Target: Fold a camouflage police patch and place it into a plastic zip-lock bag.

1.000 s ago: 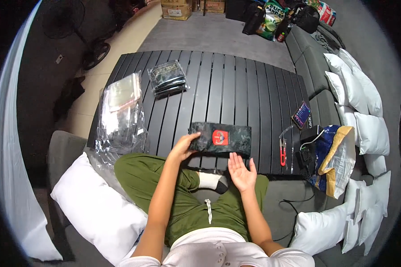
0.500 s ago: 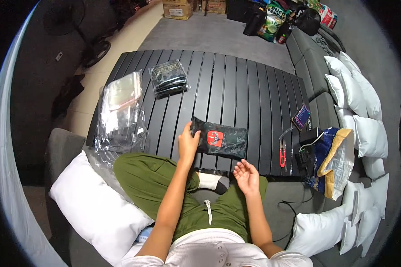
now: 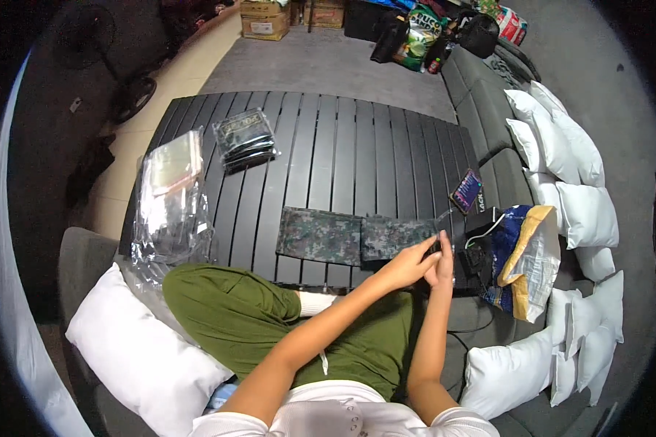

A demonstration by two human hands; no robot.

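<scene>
A camouflage cloth piece [image 3: 321, 237] lies flat and spread on the black slatted table, with a folded-looking darker section [image 3: 395, 236] at its right. My left hand [image 3: 408, 266] reaches across to the cloth's right end, its fingers bent and pressed together. Beside it and touching it is my right hand [image 3: 439, 268], fingers pointing up and drawn together. Something small and dark shows between the two hands, too hidden to name. The red-handled cutting tool seen earlier on the table is not visible.
A stack of plastic-wrapped dark packs [image 3: 246, 142] and a heap of clear plastic bags [image 3: 169, 197] lie at the table's left. A phone [image 3: 466, 191], a cable, a black box and a blue-and-gold bag [image 3: 528, 262] stand at the right. White pillows [image 3: 587, 218] line the sofa.
The cloth has gone from a compact folded pack with a red patch to a long open strip. Both hands have moved right and come together at its right end.
</scene>
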